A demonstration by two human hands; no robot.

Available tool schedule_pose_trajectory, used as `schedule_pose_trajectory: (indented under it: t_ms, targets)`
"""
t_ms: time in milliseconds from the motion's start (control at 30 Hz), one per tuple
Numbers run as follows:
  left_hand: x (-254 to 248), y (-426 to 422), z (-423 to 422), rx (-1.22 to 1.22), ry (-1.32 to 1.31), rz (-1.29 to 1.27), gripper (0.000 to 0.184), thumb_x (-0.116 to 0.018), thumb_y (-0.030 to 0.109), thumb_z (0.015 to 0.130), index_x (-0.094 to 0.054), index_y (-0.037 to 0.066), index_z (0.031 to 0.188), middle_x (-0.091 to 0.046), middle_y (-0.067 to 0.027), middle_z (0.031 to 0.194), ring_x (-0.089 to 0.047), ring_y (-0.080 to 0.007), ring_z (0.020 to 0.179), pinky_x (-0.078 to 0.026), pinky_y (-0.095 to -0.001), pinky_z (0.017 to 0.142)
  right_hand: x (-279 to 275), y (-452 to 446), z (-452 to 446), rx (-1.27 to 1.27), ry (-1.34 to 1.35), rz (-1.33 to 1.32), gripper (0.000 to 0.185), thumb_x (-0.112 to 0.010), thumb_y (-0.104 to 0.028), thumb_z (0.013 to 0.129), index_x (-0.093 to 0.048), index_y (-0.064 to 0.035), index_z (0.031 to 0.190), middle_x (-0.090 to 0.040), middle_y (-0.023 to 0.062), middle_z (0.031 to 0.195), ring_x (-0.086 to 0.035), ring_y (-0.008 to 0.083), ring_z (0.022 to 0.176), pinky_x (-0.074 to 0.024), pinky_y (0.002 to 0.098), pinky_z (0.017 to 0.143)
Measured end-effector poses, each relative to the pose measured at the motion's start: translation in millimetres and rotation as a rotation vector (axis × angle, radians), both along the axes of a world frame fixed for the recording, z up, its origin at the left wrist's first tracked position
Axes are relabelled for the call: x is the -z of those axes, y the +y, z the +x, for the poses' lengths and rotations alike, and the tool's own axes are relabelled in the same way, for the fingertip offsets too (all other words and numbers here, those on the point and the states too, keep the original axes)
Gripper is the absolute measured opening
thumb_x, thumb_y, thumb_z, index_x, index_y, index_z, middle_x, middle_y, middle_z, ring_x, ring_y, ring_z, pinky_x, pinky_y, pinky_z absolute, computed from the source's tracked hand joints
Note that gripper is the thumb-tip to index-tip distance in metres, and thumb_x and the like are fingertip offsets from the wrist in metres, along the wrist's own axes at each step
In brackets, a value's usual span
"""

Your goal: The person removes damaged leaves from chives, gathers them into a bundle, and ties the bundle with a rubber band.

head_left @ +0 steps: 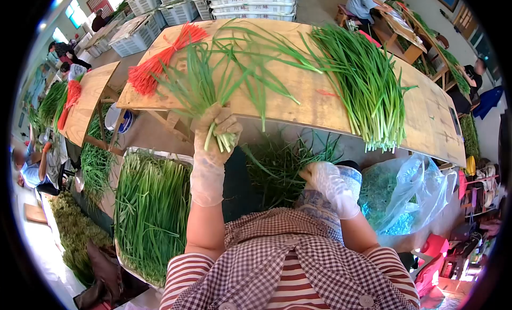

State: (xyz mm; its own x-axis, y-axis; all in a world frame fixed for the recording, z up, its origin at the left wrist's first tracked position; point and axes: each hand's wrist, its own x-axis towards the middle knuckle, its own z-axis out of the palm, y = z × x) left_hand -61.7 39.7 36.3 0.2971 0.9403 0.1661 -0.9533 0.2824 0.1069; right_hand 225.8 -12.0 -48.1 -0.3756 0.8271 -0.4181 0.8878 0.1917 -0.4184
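My left hand (218, 131), in a pale glove with a tan palm, is closed around a bunch of garlic chives (196, 78). Their cut white-green ends poke out below the fist, and the leaves fan out over the table's near edge. My right hand (329, 186), also gloved, is low by my lap with its fingers curled at the edge of a heap of loose chive leaves (282, 166). What its fingertips hold is too small to make out. Several loose chives (261, 86) lie on the wooden table (298, 110) beyond my left hand.
A large pile of chives (368, 88) lies on the table's right side, red ties (165, 59) on its left. A crate of chives (152, 214) stands to my left, a clear plastic bag (410, 195) to my right. White crates (250, 3) are stacked behind; people work at other tables.
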Motion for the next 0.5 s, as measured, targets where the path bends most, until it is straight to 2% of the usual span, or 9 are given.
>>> schedule_pose_trajectory:
  t_ms: [67, 133, 167, 233, 300, 400, 433, 467, 500]
  targets:
    - [0.6, -8.1, 2.9, -0.032, 0.085, 0.043, 0.009, -0.057, 0.011, 0.091, -0.055, 0.003, 0.089, -0.046, 0.0001, 0.068, -0.042, -0.0091, 0.053, -0.041, -0.0256, 0.061, -3.9, 19.2, -28.3, 0.372, 0.817, -0.279, 0.043, -0.058, -0.038, 0.092, -0.067, 0.0012, 0.107, -0.07, 0.011, 0.094, -0.067, 0.0189, 0.08, -0.0542, 0.0313, 0.07]
    - [-4.4, -13.3, 9.8, -0.099, 0.232, 0.053, 0.011, -0.057, 0.012, 0.093, -0.058, 0.002, 0.096, -0.044, 0.0011, 0.066, -0.041, -0.0091, 0.053, -0.041, -0.0257, 0.063, -63.2, 25.8, -66.2, 0.559, 1.092, -0.487, 0.041, -0.06, -0.033, 0.093, -0.064, 0.003, 0.113, -0.069, 0.008, 0.094, -0.066, 0.0159, 0.077, -0.0539, 0.0259, 0.069]
    - [-4.1, -12.0, 13.2, -0.106, 0.253, 0.154, 0.018, -0.059, 0.012, 0.091, -0.06, 0.0, 0.104, -0.053, -0.0013, 0.07, -0.052, -0.012, 0.06, -0.046, -0.0274, 0.068, -60.9, 36.1, -78.6, 0.56, 1.19, -0.48, 0.037, -0.062, -0.03, 0.092, -0.064, 0.0024, 0.112, -0.069, 0.0078, 0.092, -0.065, 0.0148, 0.076, -0.0534, 0.0246, 0.068]
    - [-14.5, -15.4, 24.0, -0.322, 0.623, -0.175, 0.021, -0.06, 0.012, 0.09, -0.06, -0.002, 0.106, -0.06, -0.006, 0.079, -0.059, -0.0158, 0.071, -0.05, -0.0297, 0.073, -55.1, 51.3, -96.1, 0.557, 1.387, -0.463, 0.031, -0.064, -0.024, 0.091, -0.066, 0.0011, 0.11, -0.069, 0.0074, 0.089, -0.064, 0.0126, 0.072, -0.0525, 0.0219, 0.066]
    - [-6.5, -10.1, 20.1, -0.403, 0.847, -0.373, 0.026, -0.063, 0.011, 0.087, -0.06, -0.006, 0.107, -0.066, -0.0156, 0.098, -0.065, -0.0232, 0.09, -0.055, -0.034, 0.078, -65.6, 50.5, -93.9, 0.497, 1.201, -0.4, 0.028, -0.062, -0.021, 0.091, -0.067, 0.001, 0.107, -0.069, 0.0072, 0.086, -0.064, 0.0116, 0.068, -0.0523, 0.0215, 0.063]
    - [41.0, -6.4, 18.7, -0.338, 1.04, -0.292, 0.028, -0.063, 0.01, 0.087, -0.06, -0.008, 0.108, -0.066, -0.0151, 0.097, -0.065, -0.0236, 0.089, -0.056, -0.0338, 0.074, -89.1, 37.1, -89.2, 0.374, 0.958, -0.305, 0.024, -0.059, -0.019, 0.092, -0.069, 0.0015, 0.101, -0.069, 0.0082, 0.08, -0.063, 0.0118, 0.063, -0.0527, 0.0241, 0.061]
    - [18.0, -17.1, 33.3, -0.221, 0.947, -0.276, 0.026, -0.065, 0.007, 0.086, -0.06, -0.008, 0.107, -0.066, -0.0149, 0.095, -0.066, -0.0249, 0.088, -0.057, -0.0334, 0.073, -96.5, 33.1, -84.8, 0.312, 0.875, -0.292, 0.025, -0.06, -0.02, 0.092, -0.069, 0.0015, 0.101, -0.069, 0.0088, 0.08, -0.063, 0.0118, 0.063, -0.0528, 0.0249, 0.061]
    - [7.6, -20.7, 38.4, -0.263, 0.971, -0.248, 0.026, -0.065, 0.006, 0.085, -0.06, -0.008, 0.106, -0.066, -0.0147, 0.094, -0.066, -0.0247, 0.088, -0.057, -0.0333, 0.073, -99.6, 31.2, -79.7, 0.251, 0.792, -0.278, 0.026, -0.06, -0.022, 0.092, -0.068, 0.0014, 0.101, -0.069, 0.0093, 0.08, -0.063, 0.0119, 0.063, -0.0529, 0.0258, 0.061]
    - [-0.2, -21.3, 42.5, -0.307, 0.992, -0.217, 0.025, -0.065, 0.005, 0.085, -0.06, -0.008, 0.106, -0.066, -0.0146, 0.094, -0.066, -0.0245, 0.088, -0.057, -0.0331, 0.073, -83.6, 39.8, -73.0, 0.223, 0.634, 0.07, 0.028, -0.06, -0.023, 0.091, -0.068, 0.0003, 0.104, -0.07, 0.0121, 0.081, -0.066, 0.0149, 0.064, -0.0533, 0.0278, 0.061]
